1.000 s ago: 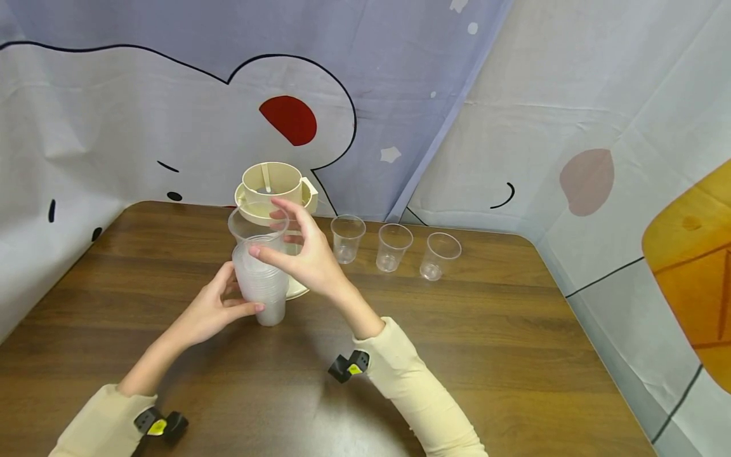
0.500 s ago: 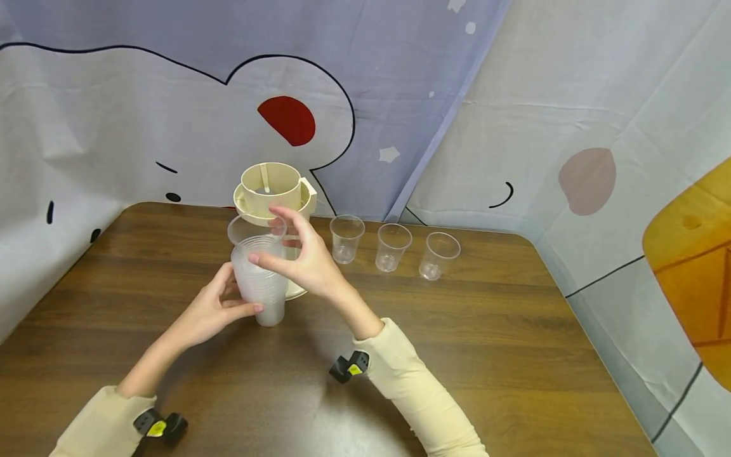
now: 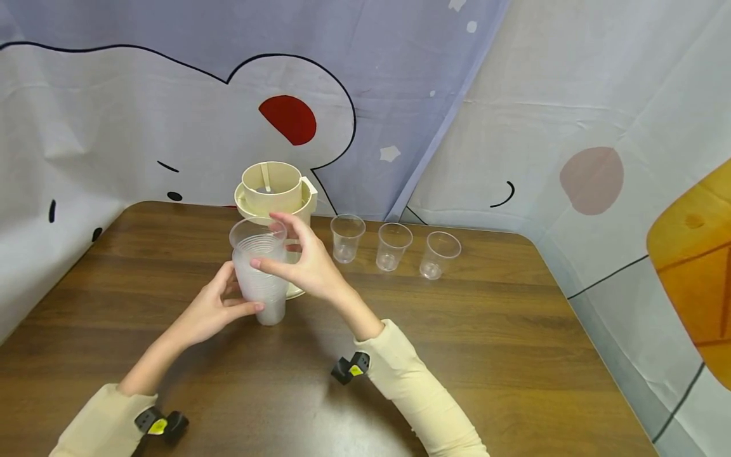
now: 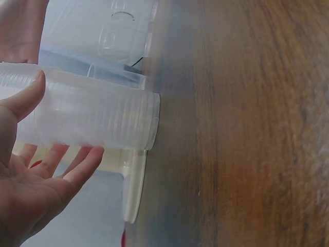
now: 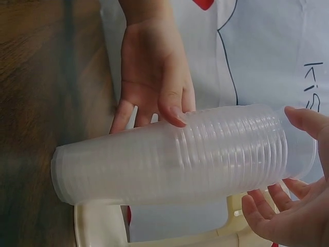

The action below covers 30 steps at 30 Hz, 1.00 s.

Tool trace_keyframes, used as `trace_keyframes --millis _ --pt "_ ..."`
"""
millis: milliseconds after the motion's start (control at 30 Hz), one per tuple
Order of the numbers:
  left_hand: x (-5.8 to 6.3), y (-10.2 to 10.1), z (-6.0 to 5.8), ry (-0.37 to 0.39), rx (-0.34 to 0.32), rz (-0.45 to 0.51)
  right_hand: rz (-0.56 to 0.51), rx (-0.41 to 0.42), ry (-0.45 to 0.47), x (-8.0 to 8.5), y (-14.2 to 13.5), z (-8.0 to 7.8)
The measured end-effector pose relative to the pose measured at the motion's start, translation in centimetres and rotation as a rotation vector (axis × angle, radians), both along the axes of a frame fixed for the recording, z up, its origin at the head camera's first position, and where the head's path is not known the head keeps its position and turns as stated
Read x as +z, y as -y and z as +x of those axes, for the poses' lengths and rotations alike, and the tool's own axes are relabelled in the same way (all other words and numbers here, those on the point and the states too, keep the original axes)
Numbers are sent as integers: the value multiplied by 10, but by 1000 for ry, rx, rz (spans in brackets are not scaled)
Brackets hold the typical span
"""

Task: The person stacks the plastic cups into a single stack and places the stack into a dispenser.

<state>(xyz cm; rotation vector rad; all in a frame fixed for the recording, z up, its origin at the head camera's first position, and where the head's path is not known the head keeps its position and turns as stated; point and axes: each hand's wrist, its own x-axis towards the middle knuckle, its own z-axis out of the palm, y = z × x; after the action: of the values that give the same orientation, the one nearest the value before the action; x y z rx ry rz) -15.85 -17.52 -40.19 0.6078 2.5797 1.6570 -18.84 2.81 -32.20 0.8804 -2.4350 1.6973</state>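
A tall stack of clear plastic cups (image 3: 261, 285) stands upright in front of a cream-coloured cylindrical stand (image 3: 274, 202). My left hand (image 3: 214, 310) holds the stack's lower half, thumb on the near side and fingers around the far side. At the top, my right hand (image 3: 308, 261) grips the uppermost cup (image 5: 302, 146) between thumb and fingers. That cup sits partly inside the stack, its rim raised above the ribbed rims below. In the left wrist view the stack's base (image 4: 153, 121) is right at the tabletop.
Three single clear cups stand in a row to the right: a left one (image 3: 345, 244), a middle one (image 3: 390, 251) and a right one (image 3: 436, 257). The wooden table (image 3: 514, 355) ends at a printed cloth backdrop (image 3: 514, 114).
My right hand has moved down slightly, and the top cup has sunk deeper into the stack. My left hand and the three single cups have stayed in place.
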Motion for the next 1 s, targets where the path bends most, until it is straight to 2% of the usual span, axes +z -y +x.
trace_keyframes --millis 400,1000 --pt "4 -2 1 -13 -6 11 27 9 12 -3 0 0" --pt "-1 0 -1 -1 -6 9 43 26 29 -8 -1 -1"
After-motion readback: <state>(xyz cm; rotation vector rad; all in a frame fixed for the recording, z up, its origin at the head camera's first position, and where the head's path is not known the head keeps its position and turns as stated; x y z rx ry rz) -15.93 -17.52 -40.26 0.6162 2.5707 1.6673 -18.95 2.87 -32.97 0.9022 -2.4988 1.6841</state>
